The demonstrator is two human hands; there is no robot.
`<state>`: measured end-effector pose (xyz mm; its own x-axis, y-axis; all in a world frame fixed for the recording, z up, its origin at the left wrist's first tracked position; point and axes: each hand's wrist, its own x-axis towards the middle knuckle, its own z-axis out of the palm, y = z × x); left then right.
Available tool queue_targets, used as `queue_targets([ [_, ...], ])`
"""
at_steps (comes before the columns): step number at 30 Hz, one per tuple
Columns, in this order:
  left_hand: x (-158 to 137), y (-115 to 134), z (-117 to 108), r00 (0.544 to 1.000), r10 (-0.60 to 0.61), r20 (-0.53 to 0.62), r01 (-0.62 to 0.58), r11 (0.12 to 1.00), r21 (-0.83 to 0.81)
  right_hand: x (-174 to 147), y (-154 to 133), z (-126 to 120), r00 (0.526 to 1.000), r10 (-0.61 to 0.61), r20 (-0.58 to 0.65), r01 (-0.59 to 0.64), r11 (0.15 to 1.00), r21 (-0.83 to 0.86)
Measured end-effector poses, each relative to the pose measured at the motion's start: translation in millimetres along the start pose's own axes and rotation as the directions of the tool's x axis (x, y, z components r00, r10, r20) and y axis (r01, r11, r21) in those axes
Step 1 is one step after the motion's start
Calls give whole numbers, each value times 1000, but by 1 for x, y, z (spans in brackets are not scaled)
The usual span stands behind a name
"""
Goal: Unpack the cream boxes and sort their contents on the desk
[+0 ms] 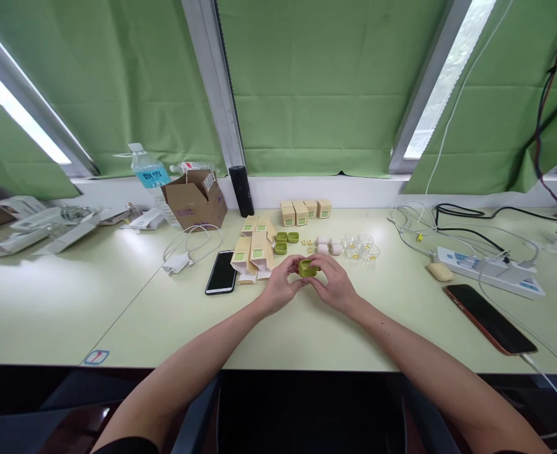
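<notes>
Between my two hands, above the table, is a small olive-green square cup with its opening facing up toward me. My left hand grips its left side with thumb and fingers. On the right side, my right hand pinches the same cup. Just behind sit several similar green cups. Tiny yellowish pieces lie beyond my fingers, beside pale pink blocks. Clear plastic cups stand farther right. Open kraft-paper boxes lie left of the green cups.
Closed kraft boxes line the back. A black phone lies at left, near a charger and a cardboard box. At right are a power strip, a beige object and a cabled phone.
</notes>
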<state>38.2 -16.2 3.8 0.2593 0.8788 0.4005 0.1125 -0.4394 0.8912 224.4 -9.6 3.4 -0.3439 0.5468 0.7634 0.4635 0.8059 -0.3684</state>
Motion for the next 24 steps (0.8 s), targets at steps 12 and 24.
queue_targets([
  [12, -4, 2, 3, 1000, -5, 20, 3, 992, 125, -2, 3, 2, 997, 46, 57, -44, 998, -36],
  [24, -5, 8, 1, 994, -64, 85, 42, 970, 240, 0, 1, 2, 998, 18, 57, -11, 992, -126],
])
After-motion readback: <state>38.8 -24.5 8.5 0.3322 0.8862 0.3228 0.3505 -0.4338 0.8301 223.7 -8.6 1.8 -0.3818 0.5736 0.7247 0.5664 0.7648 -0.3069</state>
